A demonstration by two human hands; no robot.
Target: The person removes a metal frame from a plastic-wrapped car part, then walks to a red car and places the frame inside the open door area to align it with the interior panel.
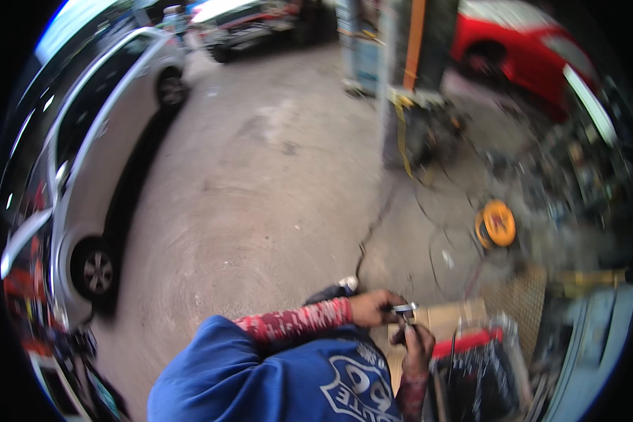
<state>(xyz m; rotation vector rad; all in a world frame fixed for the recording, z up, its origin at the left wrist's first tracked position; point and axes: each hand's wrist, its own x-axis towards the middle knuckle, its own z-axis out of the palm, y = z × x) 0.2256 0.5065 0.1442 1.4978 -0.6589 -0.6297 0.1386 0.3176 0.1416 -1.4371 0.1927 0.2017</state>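
Small silvery part (404, 309) is up between your two hands, in front of your body and at the near edge of the cardboard (464, 311) in this view. Your left hand (374, 308) comes across from the side with its grip closed on the part, probably so that one end stays steady while the other remains free to reach. Your right hand (418, 344) rises from below with the fingers curled just under it (something dark shows there, too blurred to name); whether that grip is closed on anything, you cannot tell from here. Holding both hands so close together likely suits a piece this little, since each can brace against the other and your eyes look straight down on it. Beside your right hand lie a red strip (471, 341) and black plastic wrapping (480, 376), near enough to reach without a step. The orange reel (498, 224) stands on the floor (239, 204) well apart from your hands, perhaps to leave you room there.
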